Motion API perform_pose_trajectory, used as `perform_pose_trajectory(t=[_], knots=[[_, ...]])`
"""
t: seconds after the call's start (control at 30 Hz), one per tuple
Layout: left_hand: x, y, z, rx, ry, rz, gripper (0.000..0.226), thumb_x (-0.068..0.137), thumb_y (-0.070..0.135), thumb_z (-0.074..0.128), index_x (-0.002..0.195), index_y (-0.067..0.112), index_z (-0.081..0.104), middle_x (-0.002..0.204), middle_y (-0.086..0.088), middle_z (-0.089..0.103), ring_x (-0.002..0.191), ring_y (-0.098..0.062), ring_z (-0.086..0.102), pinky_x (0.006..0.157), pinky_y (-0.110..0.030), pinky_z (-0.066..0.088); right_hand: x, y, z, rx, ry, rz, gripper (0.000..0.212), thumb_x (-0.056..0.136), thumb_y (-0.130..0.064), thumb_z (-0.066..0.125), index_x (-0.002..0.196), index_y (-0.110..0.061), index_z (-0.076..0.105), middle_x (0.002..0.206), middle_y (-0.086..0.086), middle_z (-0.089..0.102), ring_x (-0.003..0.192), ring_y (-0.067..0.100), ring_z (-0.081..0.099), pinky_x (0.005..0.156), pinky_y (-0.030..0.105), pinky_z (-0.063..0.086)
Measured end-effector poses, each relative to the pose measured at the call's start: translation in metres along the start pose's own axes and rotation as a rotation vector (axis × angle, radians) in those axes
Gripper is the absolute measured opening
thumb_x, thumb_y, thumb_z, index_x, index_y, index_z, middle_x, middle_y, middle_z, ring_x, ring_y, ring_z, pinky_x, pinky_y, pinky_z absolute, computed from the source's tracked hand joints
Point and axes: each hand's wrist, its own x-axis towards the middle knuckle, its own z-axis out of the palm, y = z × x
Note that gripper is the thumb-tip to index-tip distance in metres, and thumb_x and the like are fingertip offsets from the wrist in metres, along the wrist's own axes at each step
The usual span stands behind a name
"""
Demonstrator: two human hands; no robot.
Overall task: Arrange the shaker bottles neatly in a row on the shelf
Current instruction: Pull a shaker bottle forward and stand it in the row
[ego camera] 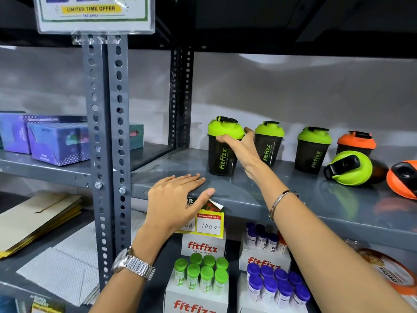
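On the grey shelf stand three upright black shaker bottles with green lids. My right hand grips the leftmost green-lidded shaker just under its lid. The second and third stand to its right, then an orange-lidded shaker upright at the back. A green-lidded shaker lies on its side in front of that one, and another orange-lidded one lies at the right edge. My left hand rests flat on the shelf's front edge, fingers spread, holding nothing.
A slotted steel upright divides the shelving; purple boxes sit on the left shelf. Below are fitfizz cartons of green-capped tubes and purple-capped tubes, with a yellow price tag hanging from the shelf edge.
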Motion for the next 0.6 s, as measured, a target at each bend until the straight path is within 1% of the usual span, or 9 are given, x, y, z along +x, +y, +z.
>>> perform_pose_trajectory(t=[0.03, 0.07, 0.1, 0.17, 0.27, 0.37, 0.47, 0.53, 0.6], knots=[[0.001, 0.001, -0.001, 0.002, -0.004, 0.004, 0.054, 0.082, 0.061, 0.036, 0.1, 0.026, 0.071, 0.105, 0.005, 0.071, 0.105, -0.008, 0.061, 0.092, -0.031, 0.043, -0.002, 0.0, -0.003, 0.004, -0.004, 0.004, 0.103, 0.068, -0.035, 0.074, 0.145, -0.01, 0.009, 0.125, -0.002, 0.046, 0.113, 0.016, 0.043, 0.09, 0.025, 0.029], [0.001, 0.001, -0.003, 0.005, -0.012, 0.004, 0.054, 0.082, 0.062, 0.035, 0.1, 0.026, 0.071, 0.105, 0.005, 0.071, 0.106, -0.009, 0.061, 0.091, -0.031, 0.044, -0.004, 0.0, -0.005, 0.006, -0.008, 0.009, 0.108, 0.064, -0.039, 0.074, 0.145, -0.012, 0.007, 0.138, 0.005, 0.039, 0.12, 0.019, 0.04, 0.093, 0.027, 0.029], [0.0, 0.001, -0.005, 0.008, -0.019, 0.002, 0.056, 0.081, 0.063, 0.034, 0.101, 0.026, 0.071, 0.106, 0.005, 0.071, 0.106, -0.009, 0.06, 0.091, -0.031, 0.044, -0.006, 0.0, -0.009, 0.009, -0.006, 0.01, 0.111, 0.062, -0.042, 0.073, 0.146, -0.013, 0.006, 0.145, 0.008, 0.031, 0.127, 0.021, 0.038, 0.096, 0.028, 0.029], [0.001, 0.004, -0.008, 0.01, -0.021, -0.004, 0.059, 0.081, 0.064, 0.032, 0.107, 0.026, 0.069, 0.111, 0.005, 0.069, 0.11, -0.01, 0.058, 0.092, -0.032, 0.043, -0.011, -0.001, -0.021, -0.011, 0.009, -0.01, 0.11, 0.064, -0.043, 0.074, 0.147, -0.015, 0.007, 0.152, 0.009, 0.022, 0.136, 0.023, 0.029, 0.102, 0.03, 0.027], [0.008, 0.03, -0.007, -0.038, 0.026, 0.033, 0.059, 0.081, 0.062, 0.034, 0.113, 0.024, 0.065, 0.117, 0.002, 0.066, 0.116, -0.012, 0.054, 0.098, -0.035, 0.039, -0.022, -0.005, -0.05, -0.13, 0.109, -0.112, 0.103, 0.067, -0.043, 0.075, 0.145, -0.014, 0.015, 0.151, 0.006, 0.025, 0.138, 0.022, 0.025, 0.112, 0.038, 0.024], [0.018, 0.087, 0.006, -0.121, 0.004, 0.166, 0.058, 0.081, 0.061, 0.036, 0.116, 0.023, 0.063, 0.12, 0.002, 0.064, 0.117, -0.012, 0.053, 0.1, -0.035, 0.037, -0.033, -0.006, -0.094, -0.374, 0.292, -0.275, 0.092, 0.067, -0.044, 0.074, 0.142, -0.017, 0.028, 0.147, 0.007, 0.033, 0.136, 0.023, 0.029, 0.111, 0.041, 0.025], [0.022, 0.141, 0.024, -0.186, -0.06, 0.273, 0.06, 0.082, 0.061, 0.034, 0.12, 0.023, 0.06, 0.124, 0.002, 0.061, 0.12, -0.012, 0.051, 0.101, -0.032, 0.034, -0.043, -0.003, -0.144, -0.628, 0.37, -0.401, 0.083, 0.068, -0.042, 0.072, 0.138, -0.019, 0.036, 0.144, 0.006, 0.039, 0.134, 0.024, 0.033, 0.108, 0.038, 0.026], [0.022, 0.173, 0.037, -0.205, -0.099, 0.325, 0.06, 0.082, 0.06, 0.034, 0.12, 0.021, 0.06, 0.124, 0.0, 0.061, 0.12, -0.013, 0.051, 0.102, -0.033, 0.034, -0.05, 0.003, -0.184, -0.775, 0.409, -0.424, 0.08, 0.067, -0.038, 0.073, 0.136, -0.018, 0.04, 0.141, 0.007, 0.044, 0.132, 0.026, 0.036, 0.104, 0.035, 0.025], [0.019, 0.198, 0.049, -0.207, -0.12, 0.357, 0.058, 0.083, 0.057, 0.037, 0.118, 0.019, 0.062, 0.121, -0.002, 0.063, 0.118, -0.015, 0.053, 0.101, -0.034, 0.037, -0.055, 0.009, -0.224, -0.908, 0.423, -0.378, 0.079, 0.065, -0.037, 0.073, 0.135, -0.018, 0.042, 0.139, 0.007, 0.047, 0.129, 0.028, 0.039, 0.1, 0.038, 0.029]])
